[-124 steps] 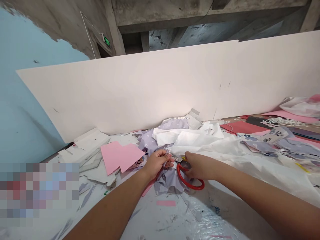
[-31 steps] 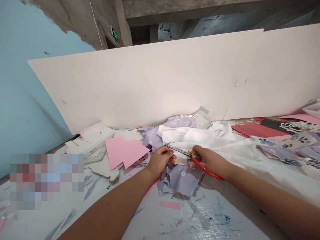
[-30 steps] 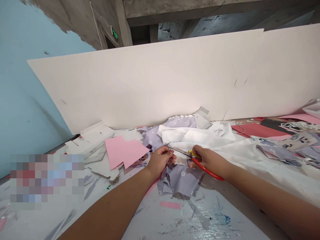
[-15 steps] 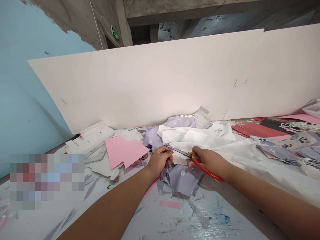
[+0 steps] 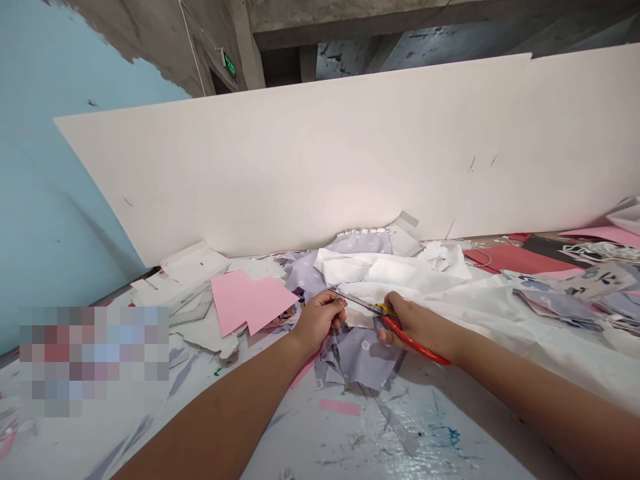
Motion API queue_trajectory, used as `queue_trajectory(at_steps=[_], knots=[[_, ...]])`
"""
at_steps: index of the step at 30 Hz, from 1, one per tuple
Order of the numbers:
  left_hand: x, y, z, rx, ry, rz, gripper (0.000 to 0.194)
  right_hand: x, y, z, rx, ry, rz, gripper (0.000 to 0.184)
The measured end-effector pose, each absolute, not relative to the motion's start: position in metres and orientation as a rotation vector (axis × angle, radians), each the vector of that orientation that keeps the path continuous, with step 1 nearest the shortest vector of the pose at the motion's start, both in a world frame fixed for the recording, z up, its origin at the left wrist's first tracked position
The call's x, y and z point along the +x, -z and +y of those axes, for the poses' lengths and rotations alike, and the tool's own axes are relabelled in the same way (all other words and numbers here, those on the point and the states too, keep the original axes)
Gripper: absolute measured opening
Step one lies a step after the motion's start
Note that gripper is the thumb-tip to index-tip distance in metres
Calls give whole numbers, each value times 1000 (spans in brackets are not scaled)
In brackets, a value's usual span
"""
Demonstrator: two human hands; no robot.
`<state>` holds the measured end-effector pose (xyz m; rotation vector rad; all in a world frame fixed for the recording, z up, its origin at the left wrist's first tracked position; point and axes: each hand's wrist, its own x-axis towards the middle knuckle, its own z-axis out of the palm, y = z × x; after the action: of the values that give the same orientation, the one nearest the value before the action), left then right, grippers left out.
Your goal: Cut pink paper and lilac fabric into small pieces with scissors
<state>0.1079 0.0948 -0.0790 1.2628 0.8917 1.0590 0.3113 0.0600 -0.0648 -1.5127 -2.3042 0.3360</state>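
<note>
My right hand (image 5: 415,319) grips a pair of scissors (image 5: 419,348) with red handles and a yellow part near the pivot. Their metal blades point left and reach the fingers of my left hand (image 5: 319,319). Between thumb and fingers, that hand pinches a piece of lavender cloth (image 5: 367,360) with small white flowers, which hangs down below both hands. My fingers hide the exact spot where the cloth is held. How far apart the blades are is hard to see. Just behind the blades lies crumpled white fabric (image 5: 380,268).
Pink paper (image 5: 250,300) and torn white card (image 5: 193,267) lie to the left. A pink strip (image 5: 340,407) rests in front on the paint-marked table (image 5: 320,453). Red sheets (image 5: 515,259) and patterned scraps (image 5: 565,303) are at the right. A tall white board (image 5: 320,173) stands behind.
Almost nothing differs. Both hands, the scissors and the cloth stay nearly in place, with only a slight shift of the view.
</note>
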Motion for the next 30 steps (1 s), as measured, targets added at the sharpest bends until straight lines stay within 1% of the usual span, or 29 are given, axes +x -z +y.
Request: queue_trajectory(at_steps=[17, 30], knots=[[109, 76, 93, 1268, -1030, 879, 17, 304, 45, 51, -1566, -478, -2307, 32], [107, 78, 95, 1236, -1054, 896, 16, 308, 53, 55, -1548, -446, -2300, 31]])
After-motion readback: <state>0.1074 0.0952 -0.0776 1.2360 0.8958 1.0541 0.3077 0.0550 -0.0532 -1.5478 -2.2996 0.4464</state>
